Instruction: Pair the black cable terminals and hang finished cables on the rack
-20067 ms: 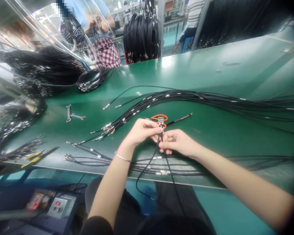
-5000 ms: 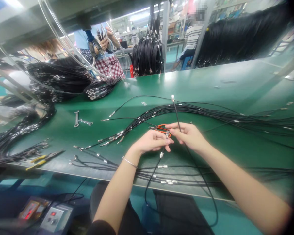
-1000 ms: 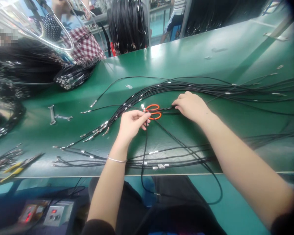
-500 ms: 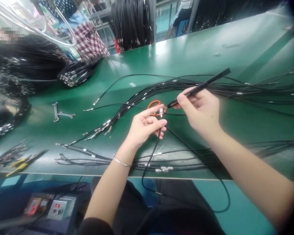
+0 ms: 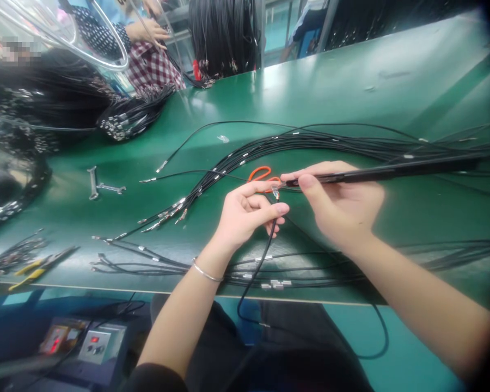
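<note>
My left hand [image 5: 249,212] is closed on a black cable [image 5: 265,253], its index finger stretched along the small shiny metal connector [image 5: 275,191] at the cable's upper end. The cable hangs over the table edge in a loop. A long black pen-like tool [image 5: 363,173] is pinched in my right hand [image 5: 343,201], lying almost level. Its greyish tip is at the connector; whether they touch I cannot tell. Behind my fingertips on the table lie orange loops [image 5: 260,173], like scissor handles, partly hidden.
Black cables [image 5: 228,158] with white tags lie across the green table [image 5: 330,92]. At left are two wrenches [image 5: 93,183], yellow-handled pliers [image 5: 44,268] and heaped cable bundles [image 5: 118,117]. A co-worker's hand [image 5: 149,32] shows beyond the table. Control boxes [image 5: 100,343] stand below the edge.
The black tool has tilted from slanting upward to nearly level, and my right hand has turned with it. The connector leans more. A co-worker's hands have come into view at the back.
</note>
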{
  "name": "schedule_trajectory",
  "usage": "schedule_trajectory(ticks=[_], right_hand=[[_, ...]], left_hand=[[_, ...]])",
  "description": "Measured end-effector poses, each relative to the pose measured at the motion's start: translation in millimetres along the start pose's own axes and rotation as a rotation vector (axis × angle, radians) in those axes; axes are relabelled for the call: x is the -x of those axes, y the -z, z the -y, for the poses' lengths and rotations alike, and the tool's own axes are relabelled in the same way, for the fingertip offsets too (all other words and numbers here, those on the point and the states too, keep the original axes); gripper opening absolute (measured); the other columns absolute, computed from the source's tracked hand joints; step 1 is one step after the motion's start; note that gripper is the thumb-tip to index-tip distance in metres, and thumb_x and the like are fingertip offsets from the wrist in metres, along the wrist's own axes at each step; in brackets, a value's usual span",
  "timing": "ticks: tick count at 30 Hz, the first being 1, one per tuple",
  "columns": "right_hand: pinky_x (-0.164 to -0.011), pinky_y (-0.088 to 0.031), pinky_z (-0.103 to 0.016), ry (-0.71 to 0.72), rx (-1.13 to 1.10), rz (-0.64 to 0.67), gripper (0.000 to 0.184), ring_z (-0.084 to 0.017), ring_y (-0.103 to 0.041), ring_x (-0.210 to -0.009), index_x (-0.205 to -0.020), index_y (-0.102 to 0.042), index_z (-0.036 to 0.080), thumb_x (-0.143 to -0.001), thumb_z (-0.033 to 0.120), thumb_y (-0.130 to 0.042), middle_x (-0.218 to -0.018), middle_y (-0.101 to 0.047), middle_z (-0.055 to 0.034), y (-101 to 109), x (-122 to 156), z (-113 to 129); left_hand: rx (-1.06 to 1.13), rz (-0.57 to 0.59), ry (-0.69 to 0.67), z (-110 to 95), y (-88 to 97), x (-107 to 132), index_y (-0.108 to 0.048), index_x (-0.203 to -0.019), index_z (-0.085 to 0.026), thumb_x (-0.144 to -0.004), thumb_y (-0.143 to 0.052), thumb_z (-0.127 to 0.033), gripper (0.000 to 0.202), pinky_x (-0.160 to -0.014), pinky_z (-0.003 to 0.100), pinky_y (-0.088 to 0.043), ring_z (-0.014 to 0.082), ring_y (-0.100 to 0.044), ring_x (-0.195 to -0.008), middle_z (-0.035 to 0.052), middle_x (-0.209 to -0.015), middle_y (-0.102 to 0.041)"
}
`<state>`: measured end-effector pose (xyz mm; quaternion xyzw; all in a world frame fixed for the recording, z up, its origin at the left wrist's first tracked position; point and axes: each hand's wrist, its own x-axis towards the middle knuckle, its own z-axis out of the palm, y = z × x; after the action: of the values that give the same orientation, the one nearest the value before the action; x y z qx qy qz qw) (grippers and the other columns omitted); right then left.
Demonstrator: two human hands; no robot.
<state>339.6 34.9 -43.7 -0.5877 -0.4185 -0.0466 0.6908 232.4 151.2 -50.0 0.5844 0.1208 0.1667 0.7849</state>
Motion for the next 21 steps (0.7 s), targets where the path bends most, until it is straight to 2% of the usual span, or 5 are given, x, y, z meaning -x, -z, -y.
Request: schedule_trajectory(ticks=[7, 14, 18, 21], right_hand=[[-0.080, -0.058, -0.041, -0.002, 0.110, 0.016, 0.013, -0.023, -0.070, -0.084, -0.084, -0.067, 0.024, -0.091, 0.034, -0.063, -0.089, -0.072, -0.0075, 0.9, 2.7, 3.7], [-0.078, -0.059, -0.037, 0.057, 0.109, 0.013, 0.008, -0.021, -0.071, -0.081, -0.085, -0.069, 0.023, -0.090, 0.027, -0.065, -0.086, -0.073, -0.0064, 0.0, 1.4, 2.4], [-0.071, -0.058, -0.033, 0.135, 0.068, -0.006, 0.005, -0.019, -0.071, -0.077, -0.084, -0.071, 0.022, -0.088, 0.025, -0.068, -0.082, -0.073, -0.0039, -0.9, 0.3, -0.6], [-0.071, -0.059, -0.032, 0.118, 0.040, -0.017, 0.005, -0.019, -0.071, -0.076, -0.083, -0.071, 0.022, -0.087, 0.024, -0.069, -0.080, -0.073, -0.0033, -1.6, -0.7, -0.1]], left_hand=[[0.002, 0.007, -0.019, -0.3, 0.5, 1.0, -0.064, -0.102, -0.015, -0.069, -0.086, -0.032, 0.043, -0.042, 0.020, -0.053, 0.0142, -0.064, -0.046, -0.0033, -0.055, -0.065], [0.012, 0.010, -0.030, 0.5, 0.7, 1.2, -0.065, -0.102, -0.014, -0.070, -0.086, -0.031, 0.042, -0.042, 0.020, -0.054, 0.0137, -0.063, -0.045, -0.0026, -0.055, -0.065], [0.054, 0.042, -0.062, 2.9, 2.3, 0.5, -0.065, -0.102, -0.014, -0.071, -0.085, -0.025, 0.039, -0.042, 0.019, -0.054, 0.0138, -0.064, -0.046, -0.0022, -0.056, -0.066], [0.084, 0.053, -0.076, 3.2, 2.4, 0.5, -0.066, -0.100, -0.014, -0.071, -0.085, -0.022, 0.035, -0.041, 0.019, -0.055, 0.0141, -0.065, -0.047, -0.0029, -0.056, -0.066]])
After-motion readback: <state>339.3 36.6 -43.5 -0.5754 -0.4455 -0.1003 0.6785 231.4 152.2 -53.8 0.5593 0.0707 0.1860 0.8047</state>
